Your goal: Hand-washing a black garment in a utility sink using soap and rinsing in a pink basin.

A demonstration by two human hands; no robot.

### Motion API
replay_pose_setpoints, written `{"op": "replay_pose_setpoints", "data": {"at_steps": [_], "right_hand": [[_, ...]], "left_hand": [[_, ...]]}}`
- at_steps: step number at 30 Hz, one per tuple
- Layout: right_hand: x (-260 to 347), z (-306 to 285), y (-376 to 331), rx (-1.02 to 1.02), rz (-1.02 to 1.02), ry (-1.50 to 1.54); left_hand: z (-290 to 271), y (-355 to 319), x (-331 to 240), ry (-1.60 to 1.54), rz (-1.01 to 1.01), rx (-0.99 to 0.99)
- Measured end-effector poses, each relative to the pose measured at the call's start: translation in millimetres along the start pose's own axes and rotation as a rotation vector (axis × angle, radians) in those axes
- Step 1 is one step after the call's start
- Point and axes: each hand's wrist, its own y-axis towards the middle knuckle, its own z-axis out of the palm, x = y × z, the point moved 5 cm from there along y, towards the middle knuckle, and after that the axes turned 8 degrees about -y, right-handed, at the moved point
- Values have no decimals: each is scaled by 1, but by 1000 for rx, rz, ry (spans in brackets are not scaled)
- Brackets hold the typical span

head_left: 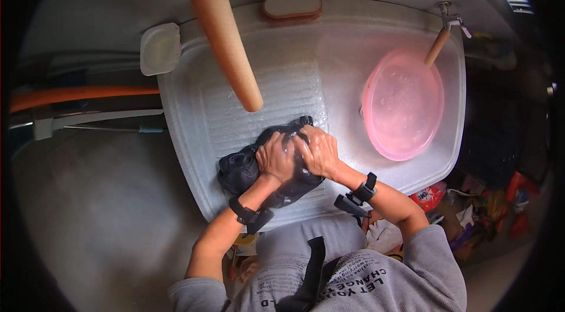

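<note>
**Both hands press a dark wet cloth on the washboard sink**

A dark cloth [247, 168], bunched and wet, lies on the ribbed slope of a pale washing sink [194, 112], toward its near edge. The left hand [275, 159] and right hand [318, 148] sit side by side on top of the cloth, fingers curled and clenched into the fabric, knuckles touching. Each wrist wears a black strap.

Right of the cloth, in the sink's deeper part, rests a round pink basin [403, 106] under a tap [450, 18]. Beyond the cloth, on the sink's far rim, sits a tan oval soap dish [292, 5]; at the far left corner, a white square tray [160, 48]. Near the sink's right near corner, a red-and-white packet [428, 197] lies among coloured clutter.
</note>
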Motion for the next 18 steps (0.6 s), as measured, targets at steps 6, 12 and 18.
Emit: {"op": "replay_pose_setpoints", "data": {"at_steps": [6,12,18], "right_hand": [[-12,0,45,272,-7,-134],[-21,-2,58,273,169,-39],[-26,-13,27,513,311,-174]], "left_hand": [[-2,32,18,96,-377,-27],[-18,36,6,159,-322,-143],[-21,18,-8,389,-258,-172]]}}
